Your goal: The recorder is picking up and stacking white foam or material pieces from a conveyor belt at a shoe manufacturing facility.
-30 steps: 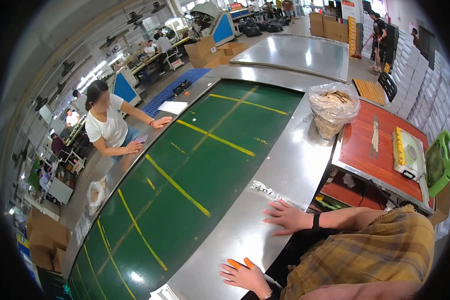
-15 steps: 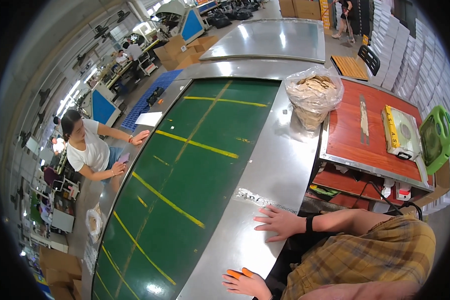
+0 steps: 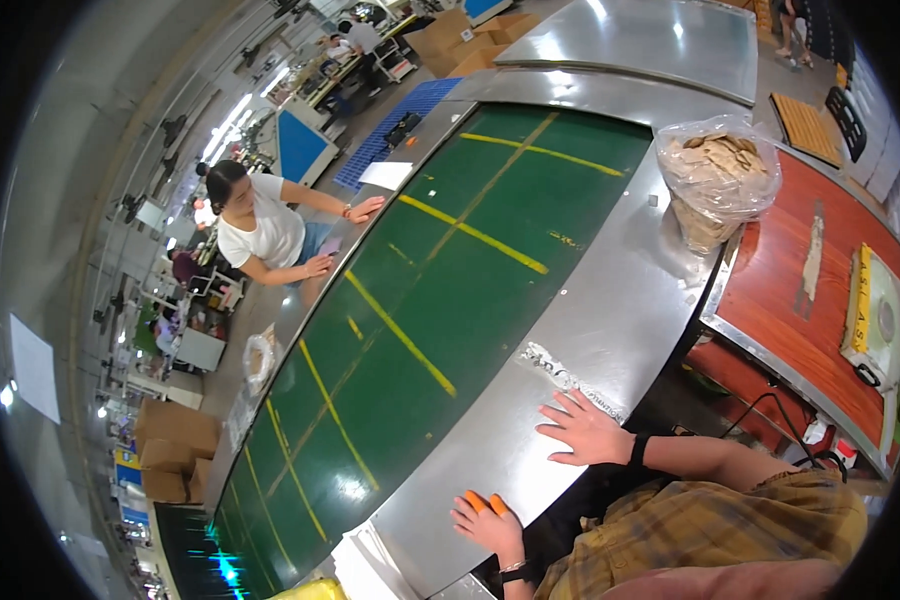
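Note:
Both of my hands rest on the shiny metal border [image 3: 560,330] along the near side of a green conveyor belt [image 3: 420,290]. My left hand [image 3: 490,526] lies palm down with its fingers spread, and two fingers wear orange finger covers. Farther along the border, my right hand [image 3: 585,430] is also flat with fingers apart, beside a worn patch of white residue and dark marks [image 3: 560,372]. Neither hand holds anything. Yellow lines cross the belt, and a few tiny scraps lie on it.
A clear bag of tan flat pieces [image 3: 718,180] stands at the border's far right, beside a red-brown table [image 3: 800,250] with a boxy device [image 3: 878,315]. Across the belt a co-worker [image 3: 270,225] touches the far edge. White stacked sheets [image 3: 370,565] sit at the near left.
The view has swung left, so the scene sits farther right and the white sheets at the belt's near end now show. Both hands stay flat on the metal border.

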The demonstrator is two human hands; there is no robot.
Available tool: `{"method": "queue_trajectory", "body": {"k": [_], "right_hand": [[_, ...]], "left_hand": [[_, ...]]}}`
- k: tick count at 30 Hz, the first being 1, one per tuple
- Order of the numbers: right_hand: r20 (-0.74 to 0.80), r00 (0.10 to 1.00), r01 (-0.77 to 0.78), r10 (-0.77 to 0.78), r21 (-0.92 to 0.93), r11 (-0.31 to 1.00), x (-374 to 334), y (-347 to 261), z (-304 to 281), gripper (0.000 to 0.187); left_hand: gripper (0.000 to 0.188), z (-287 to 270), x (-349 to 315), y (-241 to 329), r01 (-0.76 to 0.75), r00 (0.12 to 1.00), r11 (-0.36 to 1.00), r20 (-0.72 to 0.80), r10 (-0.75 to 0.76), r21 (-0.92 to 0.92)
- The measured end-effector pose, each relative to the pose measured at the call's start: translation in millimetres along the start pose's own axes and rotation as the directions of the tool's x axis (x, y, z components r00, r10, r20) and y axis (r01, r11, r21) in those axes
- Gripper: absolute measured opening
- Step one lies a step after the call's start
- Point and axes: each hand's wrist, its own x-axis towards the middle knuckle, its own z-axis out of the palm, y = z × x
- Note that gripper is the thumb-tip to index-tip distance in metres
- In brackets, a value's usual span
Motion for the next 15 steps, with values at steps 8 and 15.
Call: {"method": "queue_trajectory", "body": {"k": [8, 15], "right_hand": [[0.012, 1.0, 0.004, -0.004, 0.02, 1.0, -1.2, 4.2, -3.1, 0.055], [0.003, 1.0, 0.015, -0.015, 0.047, 0.999, 1.5, 0.8, -9.1, 0.054]], "left_hand": [[0.054, -7.0, -3.6, 7.4, 0.0, 1.0, 0.999, 0.027, -0.001, 0.049], [0.055, -5.0, -2.5, -0.5, -0.008, 1.0, 0.999, 0.005, 0.008, 0.032]]}}
